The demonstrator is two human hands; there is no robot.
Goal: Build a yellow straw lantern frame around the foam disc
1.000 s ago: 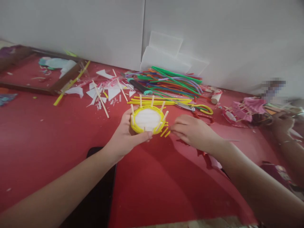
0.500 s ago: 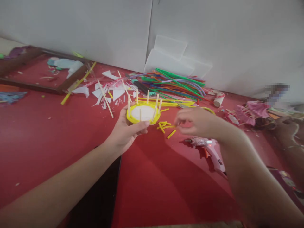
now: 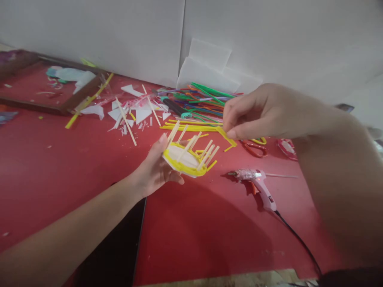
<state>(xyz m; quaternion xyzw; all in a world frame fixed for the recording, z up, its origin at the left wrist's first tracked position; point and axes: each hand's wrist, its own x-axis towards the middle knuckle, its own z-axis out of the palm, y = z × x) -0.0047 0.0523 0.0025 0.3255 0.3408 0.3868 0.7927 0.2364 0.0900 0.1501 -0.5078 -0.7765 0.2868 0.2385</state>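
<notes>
My left hand (image 3: pixel 155 169) grips the edge of a small round base (image 3: pixel 184 156) with a white middle and a yellow pipe-cleaner rim. Several thin wooden sticks (image 3: pixel 208 153) stand up around its rim, and it is tilted down toward the right. Up and to the right, my right hand (image 3: pixel 260 113) pinches a short yellow pipe-cleaner piece (image 3: pixel 226 137), which looks bent. More short yellow pieces (image 3: pixel 212 166) lie behind and beside the base, partly hidden by it.
A pink glue gun (image 3: pixel 257 185) with a cord lies at right. Scissors with red handles (image 3: pixel 254 148) rest below my right hand. Behind are coloured pipe cleaners (image 3: pixel 206 95), a dark-handled tool (image 3: pixel 175 107), white scraps (image 3: pixel 143 115) and loose sticks. A wooden frame (image 3: pixel 68 105) sits at left.
My right hand has risen from the loose yellow pieces with one in its fingers. The round base has tipped down to the right and come slightly lower in my left hand.
</notes>
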